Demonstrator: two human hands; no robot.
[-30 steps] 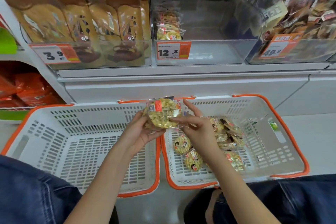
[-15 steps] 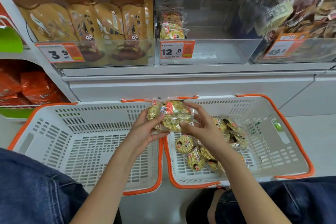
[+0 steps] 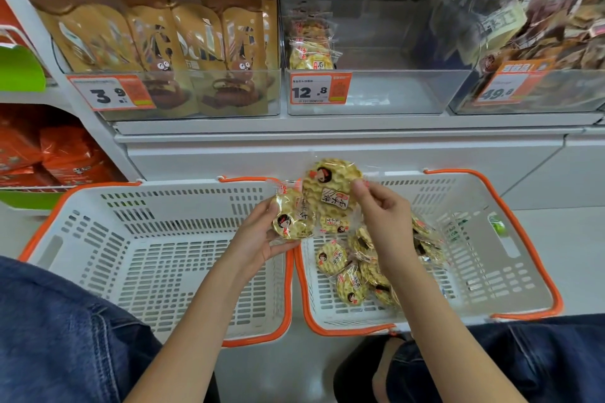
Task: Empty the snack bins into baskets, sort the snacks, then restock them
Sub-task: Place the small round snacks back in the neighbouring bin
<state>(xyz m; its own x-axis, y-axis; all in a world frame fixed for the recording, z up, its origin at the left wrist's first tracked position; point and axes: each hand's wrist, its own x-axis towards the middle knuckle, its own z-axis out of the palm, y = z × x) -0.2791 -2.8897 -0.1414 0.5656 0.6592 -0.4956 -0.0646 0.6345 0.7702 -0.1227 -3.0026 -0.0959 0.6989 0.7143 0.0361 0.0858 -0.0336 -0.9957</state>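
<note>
Two wrapped cookie packs sit above the seam between two baskets. The left hand (image 3: 258, 239) cups the lower pack (image 3: 292, 217) from below; the right hand (image 3: 383, 222), raised, pinches the upper pack (image 3: 330, 188) by its edge. More packs (image 3: 353, 278) lie in the right basket (image 3: 510, 271).

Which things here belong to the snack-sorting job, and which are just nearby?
Belonging:
- left hand and right hand, each holding a cracker packet
- right basket with loose packets
- left basket
- clear bin tagged 12.8

Nearby:
- brown pouches
- orange bags
- price tag 49.8
</note>
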